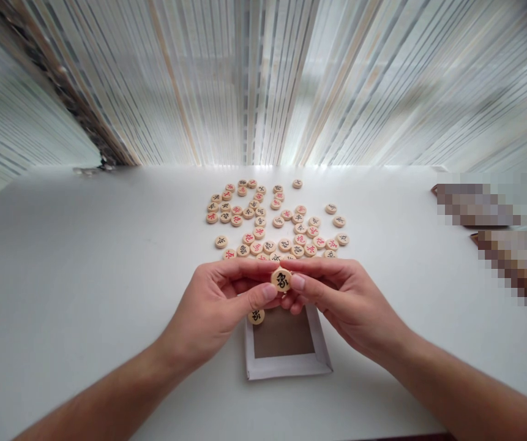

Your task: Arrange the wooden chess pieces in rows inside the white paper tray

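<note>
Between the fingertips of both hands is a round wooden Chinese chess piece (281, 280) with a black character, its face turned toward me. My left hand (226, 294) pinches it from the left with thumb and fingers. From the other side my right hand (332, 291) grips it the same way. Below the hands lies a shallow white box (286, 367) with a brown bottom. Another black-marked chess piece (256, 316) sits at the box's upper left, partly covered by my left hand. The far part of the box is hidden behind my fingers.
Many loose chess pieces (258, 233), marked red or black, are spread over the white table (84, 275) beyond my hands. Two blurred-out brown objects (478, 205) lie at the right. A striped curtain (263, 79) hangs along the table's back edge.
</note>
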### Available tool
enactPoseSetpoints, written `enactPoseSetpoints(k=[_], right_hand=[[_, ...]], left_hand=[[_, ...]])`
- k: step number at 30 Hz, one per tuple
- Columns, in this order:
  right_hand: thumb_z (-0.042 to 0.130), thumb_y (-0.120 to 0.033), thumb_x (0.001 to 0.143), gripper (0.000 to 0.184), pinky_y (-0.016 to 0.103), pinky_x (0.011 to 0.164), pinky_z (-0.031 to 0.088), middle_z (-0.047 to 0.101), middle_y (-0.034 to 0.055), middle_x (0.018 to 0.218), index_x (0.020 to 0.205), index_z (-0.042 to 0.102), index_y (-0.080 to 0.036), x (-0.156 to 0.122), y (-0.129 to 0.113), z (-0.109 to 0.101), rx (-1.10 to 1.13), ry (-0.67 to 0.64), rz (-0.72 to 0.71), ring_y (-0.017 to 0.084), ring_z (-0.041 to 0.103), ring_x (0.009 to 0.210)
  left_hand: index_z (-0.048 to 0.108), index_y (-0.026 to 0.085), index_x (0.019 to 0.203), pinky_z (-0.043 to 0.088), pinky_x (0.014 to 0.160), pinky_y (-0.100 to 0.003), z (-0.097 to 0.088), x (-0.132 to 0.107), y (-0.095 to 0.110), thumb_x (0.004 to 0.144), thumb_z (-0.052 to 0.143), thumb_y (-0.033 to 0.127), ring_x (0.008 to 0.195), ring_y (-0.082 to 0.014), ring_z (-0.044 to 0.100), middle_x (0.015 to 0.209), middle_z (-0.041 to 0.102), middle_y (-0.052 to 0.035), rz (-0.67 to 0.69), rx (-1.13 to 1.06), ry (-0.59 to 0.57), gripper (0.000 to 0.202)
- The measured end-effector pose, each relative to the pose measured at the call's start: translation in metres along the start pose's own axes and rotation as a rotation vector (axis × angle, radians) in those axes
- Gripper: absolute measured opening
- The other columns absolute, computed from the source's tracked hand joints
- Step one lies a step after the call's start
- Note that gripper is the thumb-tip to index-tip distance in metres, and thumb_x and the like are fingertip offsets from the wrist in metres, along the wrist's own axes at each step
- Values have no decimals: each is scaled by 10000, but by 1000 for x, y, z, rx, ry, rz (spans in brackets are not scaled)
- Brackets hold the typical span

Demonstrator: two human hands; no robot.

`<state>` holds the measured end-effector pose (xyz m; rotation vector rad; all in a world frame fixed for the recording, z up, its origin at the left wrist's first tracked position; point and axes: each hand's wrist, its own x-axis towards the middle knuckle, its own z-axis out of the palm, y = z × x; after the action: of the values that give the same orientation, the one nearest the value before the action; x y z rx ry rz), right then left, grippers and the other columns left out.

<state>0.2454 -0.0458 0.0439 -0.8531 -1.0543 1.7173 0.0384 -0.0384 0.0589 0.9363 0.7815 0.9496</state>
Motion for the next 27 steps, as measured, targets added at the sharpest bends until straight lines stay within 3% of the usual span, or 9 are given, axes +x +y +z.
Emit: enactPoseSetpoints(k=[11, 17, 23, 27], right_hand=[[932, -234, 840, 337, 263, 675, 676, 844, 52, 843, 1170, 865, -248, 0, -1, 2, 8, -14, 12, 146, 764, 673], [1020, -225, 697, 385, 268, 632, 683, 831, 45, 763, 1059, 890, -226, 0, -6, 8, 18, 9, 31, 166, 770, 635], [1074, -241, 568, 407, 237, 571, 661, 810, 42, 730, 927, 889, -193, 0, -9, 10, -4, 65, 79, 160, 752, 596], [1080, -239, 542, 345, 194, 516, 613, 790, 33, 685, 786, 845, -172, 0, -8, 9, -43, 78, 97, 134, 716, 557]], left_hand=[[886, 189, 1057, 731, 696, -285, 3, -3, 2, 825, 933, 227, 684, -221, 841, 862, 871, -60, 55, 75, 27, 240], [895, 249, 1058, 691, 678, -187, 2, -7, -1, 847, 905, 163, 721, -187, 846, 837, 872, -25, 118, 143, 29, 229], [893, 262, 1072, 658, 625, -157, 1, -8, -4, 849, 865, 84, 664, -136, 800, 867, 875, -13, 290, 367, 60, 286], [887, 239, 1097, 670, 699, -179, 1, -8, -4, 861, 844, 53, 752, -149, 805, 920, 877, -35, 456, 563, 19, 303]])
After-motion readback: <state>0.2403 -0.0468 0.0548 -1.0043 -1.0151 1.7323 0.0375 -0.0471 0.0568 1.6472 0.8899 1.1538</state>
